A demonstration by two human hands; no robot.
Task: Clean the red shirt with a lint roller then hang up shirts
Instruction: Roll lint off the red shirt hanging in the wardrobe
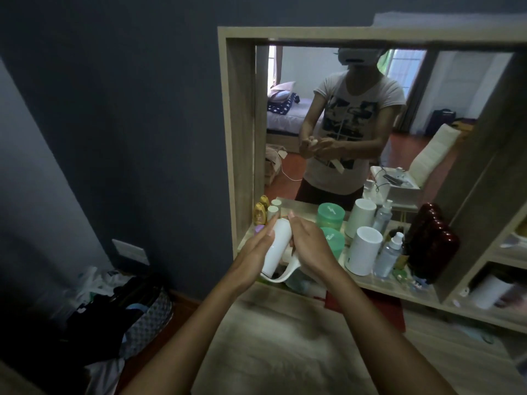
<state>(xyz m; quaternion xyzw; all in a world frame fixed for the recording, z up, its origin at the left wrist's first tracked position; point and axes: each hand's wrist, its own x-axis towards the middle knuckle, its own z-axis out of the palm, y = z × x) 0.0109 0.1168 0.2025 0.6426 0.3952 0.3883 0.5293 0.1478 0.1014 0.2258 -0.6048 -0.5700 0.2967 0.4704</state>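
Head view: both hands meet in front of the mirror shelf, clamped on one white lint roller (278, 246). Left hand (256, 252) wraps the roller barrel from the left side, fingers laid along it. Right hand (309, 245) closes on it from the right, fingertips near the barrel's far end, palm over the curved white handle, which loops out below toward the near side. Roller's long axis runs near-to-far, tilted slightly right at the far end, roughly upright between the palms. Hands are together, no gap beyond the roller itself. Looks like a cover or used sheet is being worked off, a judgement only.

Red cloth (368, 309), likely the red shirt, lies on the wooden table (271, 337), near and right of the hands, below the shelf edge. Right hand is the nearer one to it. The next move would likely swing the roller down and right.

Shelf holds green jars (330, 216), a white canister (363, 252), a spray bottle (390, 253). Clothes pile (119, 306) on the floor at left. The mirror (356, 124) repeats the two-handed grip.
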